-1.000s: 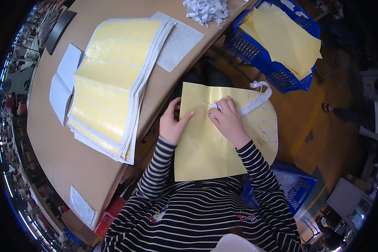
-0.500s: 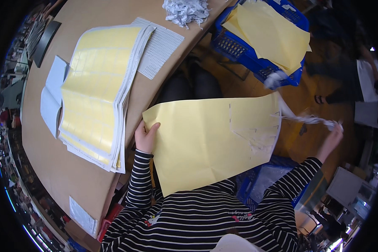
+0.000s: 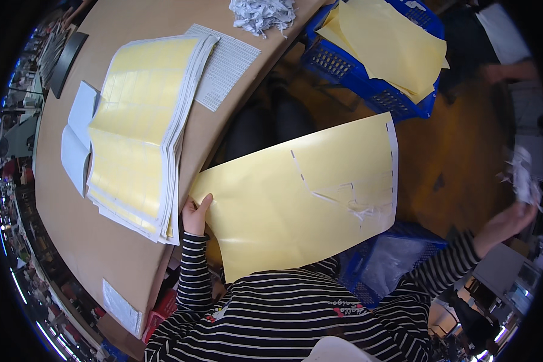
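Observation:
My left hand (image 3: 194,214) grips the left edge of a large yellow sheet (image 3: 295,199) held over my lap. The sheet has torn white strip remnants near its right side. My right hand (image 3: 504,222) is stretched far out to the right, blurred, holding a crumpled white strip (image 3: 523,180) peeled off the sheet. A thick stack of yellow label sheets (image 3: 140,127) lies on the brown table (image 3: 66,229) just left of my left hand.
A blue crate (image 3: 368,84) with used yellow sheets stands at the upper right. Another blue crate (image 3: 386,265) sits under my right arm. A pile of crumpled white strips (image 3: 262,12) lies at the table's far edge, beside a white gridded sheet (image 3: 226,66).
The yellow sheet went from lying folded on my lap to being spread open. My right hand pulled the white strip off it and swung out to the far right.

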{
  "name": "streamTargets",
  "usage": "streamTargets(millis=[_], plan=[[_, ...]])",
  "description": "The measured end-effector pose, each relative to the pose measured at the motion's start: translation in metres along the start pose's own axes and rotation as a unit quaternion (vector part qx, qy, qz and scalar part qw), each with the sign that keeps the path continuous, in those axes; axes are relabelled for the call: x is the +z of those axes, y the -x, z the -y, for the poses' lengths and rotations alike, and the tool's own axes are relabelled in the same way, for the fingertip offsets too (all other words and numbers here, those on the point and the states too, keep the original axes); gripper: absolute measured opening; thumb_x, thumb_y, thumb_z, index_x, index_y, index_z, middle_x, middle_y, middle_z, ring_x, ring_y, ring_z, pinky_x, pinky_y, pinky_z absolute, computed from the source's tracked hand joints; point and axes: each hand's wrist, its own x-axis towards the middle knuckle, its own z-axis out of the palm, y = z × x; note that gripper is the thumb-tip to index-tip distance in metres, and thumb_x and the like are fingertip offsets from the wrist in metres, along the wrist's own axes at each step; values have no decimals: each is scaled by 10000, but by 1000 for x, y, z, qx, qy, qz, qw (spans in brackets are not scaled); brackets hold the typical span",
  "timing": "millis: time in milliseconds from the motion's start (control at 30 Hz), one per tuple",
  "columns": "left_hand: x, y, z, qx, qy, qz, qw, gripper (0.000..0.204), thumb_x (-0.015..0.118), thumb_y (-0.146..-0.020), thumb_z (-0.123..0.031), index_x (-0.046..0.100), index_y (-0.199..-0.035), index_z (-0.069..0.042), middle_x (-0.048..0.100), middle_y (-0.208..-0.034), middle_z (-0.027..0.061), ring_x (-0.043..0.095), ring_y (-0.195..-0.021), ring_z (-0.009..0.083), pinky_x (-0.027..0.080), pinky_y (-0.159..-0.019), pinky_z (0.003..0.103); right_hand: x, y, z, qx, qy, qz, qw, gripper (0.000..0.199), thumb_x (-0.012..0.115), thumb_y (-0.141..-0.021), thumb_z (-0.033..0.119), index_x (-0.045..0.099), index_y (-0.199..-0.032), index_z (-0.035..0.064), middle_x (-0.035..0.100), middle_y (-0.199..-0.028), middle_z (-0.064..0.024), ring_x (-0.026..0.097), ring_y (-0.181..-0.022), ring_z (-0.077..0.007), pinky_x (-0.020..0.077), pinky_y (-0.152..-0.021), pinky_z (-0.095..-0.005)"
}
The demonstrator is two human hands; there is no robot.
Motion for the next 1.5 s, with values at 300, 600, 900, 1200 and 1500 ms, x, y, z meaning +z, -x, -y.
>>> streamTargets(millis=[300,600,900,1200,1500], plan=[[-12,22,1,9,-37,-40,998,389,719,-888,-161,585,-1196,35,664,-1077,71,607,-963,140,460,-893,269,233,209,109,11,-15,520,854,584,762,-743,205,594,-1300,149,516,-1302,-153,473,-1240,-352,372,-1050,-498],[89,83,-59,377,-348,-91,853,574,682,-843,-121,468,-1371,-47,418,-1390,198,403,-1285,340,305,-1080,508,245,252,106,57,-44,399,914,458,695,-759,-14,633,-1204,74,569,-1013,-120,589,-923,-305,501,-805,-401],[101,-4,-56,340,-536,146,759,703,675,-829,-461,443,-1449,-228,234,-1570,159,177,-1430,460,192,-1117,644,227,204,24,298,46,181,936,284,647,-838,27,650,-1119,-10,677,-979,-155,662,-876,-297,512,-810,-367],[87,-5,-45,341,-488,165,786,718,704,-806,-465,464,-1434,-212,204,-1574,189,142,-1429,493,179,-1128,629,36,83,-80,125,258,-280,916,304,584,-941,32,499,-1213,-75,590,-1146,-196,596,-1028,-262,482,-916,-394],[63,-19,-55,296,-459,263,795,760,761,-773,-416,459,-1434,-192,164,-1586,203,109,-1445,484,166,-1142,607,-118,-23,-97,-58,505,-463,727,456,608,-893,102,368,-1235,-81,512,-1187,-255,556,-1031,-310,453,-877,-451]])
